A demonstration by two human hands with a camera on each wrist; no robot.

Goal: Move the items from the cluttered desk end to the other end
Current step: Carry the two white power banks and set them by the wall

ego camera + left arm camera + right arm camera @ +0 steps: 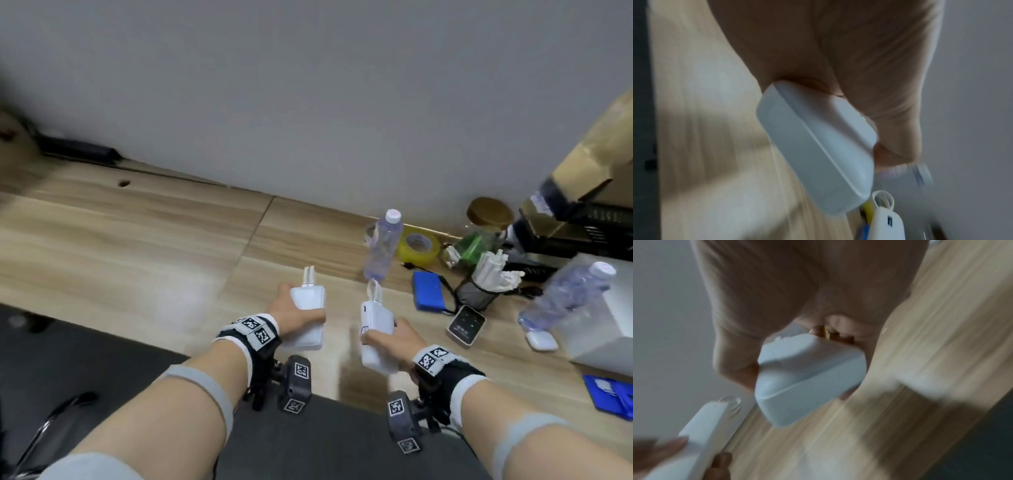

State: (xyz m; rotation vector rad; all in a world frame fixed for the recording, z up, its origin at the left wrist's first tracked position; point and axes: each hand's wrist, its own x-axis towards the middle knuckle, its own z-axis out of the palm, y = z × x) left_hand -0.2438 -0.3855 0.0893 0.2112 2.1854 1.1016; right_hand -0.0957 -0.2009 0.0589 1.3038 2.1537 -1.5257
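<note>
Hands both loaded: your left hand (pixel 294 317) clamped one white power bank (pixel 307 317); right hand (pixel 394 342) gripped another power bank (pixel 375 337), both lifted just left of the clear bottle (pixel 382 246); prob. carried in pairs to save trips, away from that clutter.

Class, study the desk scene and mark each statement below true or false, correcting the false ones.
1. Each hand holds a white power bank. True: left hand grips one power bank, right hand another.
2. The yellow tape roll is stacked on the blue case. False: it lies on the desk near the wall.
3. A clear bottle stands by the tape. True.
4. The cluttered end is on the person's left. False: right.
</note>
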